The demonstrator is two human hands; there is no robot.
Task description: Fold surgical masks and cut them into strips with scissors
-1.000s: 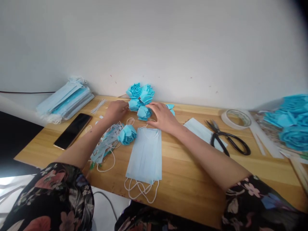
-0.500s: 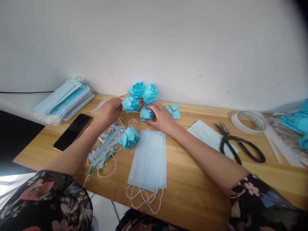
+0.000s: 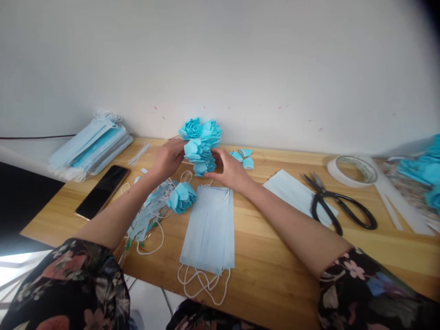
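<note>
Near the table's far edge my left hand [image 3: 169, 158] is closed at the left side of a blue flower [image 3: 193, 149] with folded petals; its fingertips and the stem are hidden. My right hand [image 3: 229, 170] curves its thumb and fingers around the right side of a lower blue flower [image 3: 205, 166], which presses against the first. Two more blue flowers [image 3: 191, 128] sit just behind, by the wall. Closer to me, another blue flower [image 3: 182, 198] lies beside a flat stack of face masks [image 3: 209, 229] with white ear loops.
Mask strips [image 3: 146, 222] lie left of the masks, beyond them a phone [image 3: 103, 191] and a mask pile [image 3: 91, 146]. Cut blue petals [image 3: 247, 162] lie behind my right hand. To the right are black-handled scissors [image 3: 330, 195], a pale sheet [image 3: 292, 192] and a tape roll [image 3: 366, 176].
My left hand has moved right with its flower, and the two flowers between my hands are now pressed together. My right hand stays around the lower flower. The view has shifted slightly.
</note>
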